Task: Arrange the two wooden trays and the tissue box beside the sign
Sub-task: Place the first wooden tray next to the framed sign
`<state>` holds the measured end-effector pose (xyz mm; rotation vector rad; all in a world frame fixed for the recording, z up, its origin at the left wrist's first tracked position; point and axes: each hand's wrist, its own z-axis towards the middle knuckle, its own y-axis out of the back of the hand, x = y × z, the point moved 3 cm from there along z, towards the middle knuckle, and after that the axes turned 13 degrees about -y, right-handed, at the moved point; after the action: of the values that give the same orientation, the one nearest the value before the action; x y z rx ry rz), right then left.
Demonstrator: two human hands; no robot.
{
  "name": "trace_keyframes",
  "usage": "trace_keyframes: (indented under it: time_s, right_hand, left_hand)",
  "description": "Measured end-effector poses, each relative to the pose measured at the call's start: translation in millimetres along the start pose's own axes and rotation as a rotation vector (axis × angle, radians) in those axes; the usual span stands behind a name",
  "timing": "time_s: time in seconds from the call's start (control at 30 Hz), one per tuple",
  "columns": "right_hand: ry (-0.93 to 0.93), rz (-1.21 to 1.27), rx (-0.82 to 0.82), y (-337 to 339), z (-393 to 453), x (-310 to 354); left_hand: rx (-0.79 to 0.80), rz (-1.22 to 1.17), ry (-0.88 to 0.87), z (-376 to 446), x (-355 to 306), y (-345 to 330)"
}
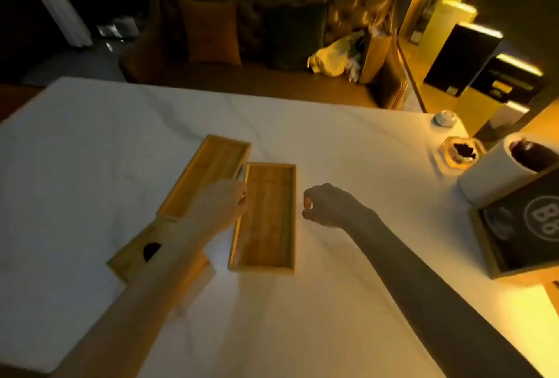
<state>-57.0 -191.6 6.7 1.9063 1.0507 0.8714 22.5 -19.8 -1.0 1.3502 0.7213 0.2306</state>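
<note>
left hand (225, 200): gripping right tray (266, 220) rim | right hand (325, 205): fingers curled, holding nothing (beside tray)

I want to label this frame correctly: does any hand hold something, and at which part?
The left hand grips the near tray at its left rim. The right hand holds nothing and hovers beside that tray.

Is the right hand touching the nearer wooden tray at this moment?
Apart. In the head view the right hand hovers with curled fingers to the right of the nearer wooden tray, with a strip of white table between them.
</note>
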Motion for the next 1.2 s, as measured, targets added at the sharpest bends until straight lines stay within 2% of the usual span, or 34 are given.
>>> trace_keyframes:
  time_s: [0.17, 0.3, 0.43, 0.53, 0.7, 0.83, 0.97, 1.07, 1.2]
  right_hand:
    - [-0.130, 0.071, -0.114, -59.0, 17.2, -0.3]
    - [-0.290, 0.255, -0.116, -107.1, 19.5, 1.6]
    - [-0.372, 0.234, -0.085, -152.5, 15.7, 2.3]
    - [-0.403, 0.296, -0.132, -170.4, 14.2, 3.1]
    - [-0.453, 0.456, -0.145, -174.2, 16.0, 11.3]
    - [-0.493, 0.764, -0.049, -169.2, 18.2, 10.5]
    - [-0.468, 0.906, -0.001, -152.7, 10.7, 8.0]
    - [-0.424, 0.990, 0.029, -139.3, 3.7, 9.8]
    - [-0.390, 1.025, 0.042, -121.1, -5.5, 7.7]
  left_hand:
    - [-0.066, 0.078, -0.002, -22.3, 19.7, -69.7]
    - [-0.056, 0.114, 0.084, -38.9, 27.3, -107.5]
    - [0.001, -0.027, 0.230, -55.6, 36.4, -133.7]
    - [0.039, -0.130, 0.329, -59.5, 38.8, -142.7]
    - [-0.008, -0.336, 0.457, -56.5, 40.6, -143.5]
    - [0.001, -0.415, 0.503, -52.3, 45.7, -137.1]
    - [-0.054, -0.581, 0.472, -51.4, 42.6, -119.8]
    - [-0.011, -0.780, 0.481, -53.8, 39.5, -105.8]
    - [0.004, -0.782, 0.389, -58.3, 40.6, -90.7]
